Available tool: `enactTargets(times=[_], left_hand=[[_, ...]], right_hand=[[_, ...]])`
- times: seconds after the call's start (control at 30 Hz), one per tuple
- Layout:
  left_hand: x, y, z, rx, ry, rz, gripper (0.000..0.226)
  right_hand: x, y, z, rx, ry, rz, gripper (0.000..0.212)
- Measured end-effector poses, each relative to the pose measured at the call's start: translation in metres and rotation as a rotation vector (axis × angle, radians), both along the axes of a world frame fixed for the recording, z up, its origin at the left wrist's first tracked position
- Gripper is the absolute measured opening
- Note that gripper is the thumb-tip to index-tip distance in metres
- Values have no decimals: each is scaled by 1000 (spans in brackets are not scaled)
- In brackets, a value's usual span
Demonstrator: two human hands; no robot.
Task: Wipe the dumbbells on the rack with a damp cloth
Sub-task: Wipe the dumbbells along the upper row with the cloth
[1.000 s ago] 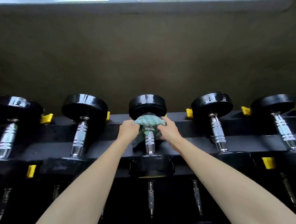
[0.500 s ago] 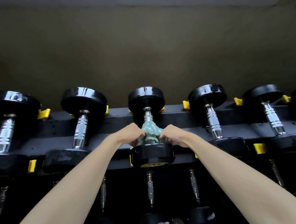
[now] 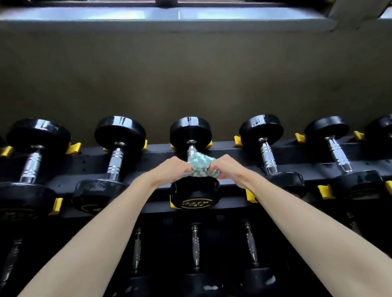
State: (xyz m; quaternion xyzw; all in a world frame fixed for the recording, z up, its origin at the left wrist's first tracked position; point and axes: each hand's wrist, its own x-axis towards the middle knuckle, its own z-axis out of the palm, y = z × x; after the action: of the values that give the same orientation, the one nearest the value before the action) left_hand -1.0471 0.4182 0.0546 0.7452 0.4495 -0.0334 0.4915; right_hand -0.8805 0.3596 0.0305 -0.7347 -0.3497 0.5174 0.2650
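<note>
Both hands meet at the middle dumbbell (image 3: 195,192) on the top tier of the black rack (image 3: 159,154). The left hand (image 3: 169,171) and right hand (image 3: 227,169) curl their fingers round a bunched teal-and-white cloth (image 3: 198,166), which wraps the chrome handle just above the near head. At 12 o'clock the far head sits between yellow cradles (image 3: 209,144). One neighbouring dumbbell (image 3: 116,160) lies at 9 o'clock and a second neighbour (image 3: 266,153) at 3 o'clock, both apart from the hands. The 2 forearms cross over the lower-tier handles (image 3: 196,244), hiding some. A window ledge (image 3: 177,16) runs above.
</note>
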Motion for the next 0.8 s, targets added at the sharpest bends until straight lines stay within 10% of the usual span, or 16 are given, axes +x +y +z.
enactTargets(times=[0.47, 0.8], left_hand=[[15, -97, 7, 439, 190, -140, 29], [79, -145, -2, 273, 207, -72, 37]], right_hand=[[3, -74, 4, 88, -49, 79, 26], [45, -106, -13, 50, 32, -100, 24]])
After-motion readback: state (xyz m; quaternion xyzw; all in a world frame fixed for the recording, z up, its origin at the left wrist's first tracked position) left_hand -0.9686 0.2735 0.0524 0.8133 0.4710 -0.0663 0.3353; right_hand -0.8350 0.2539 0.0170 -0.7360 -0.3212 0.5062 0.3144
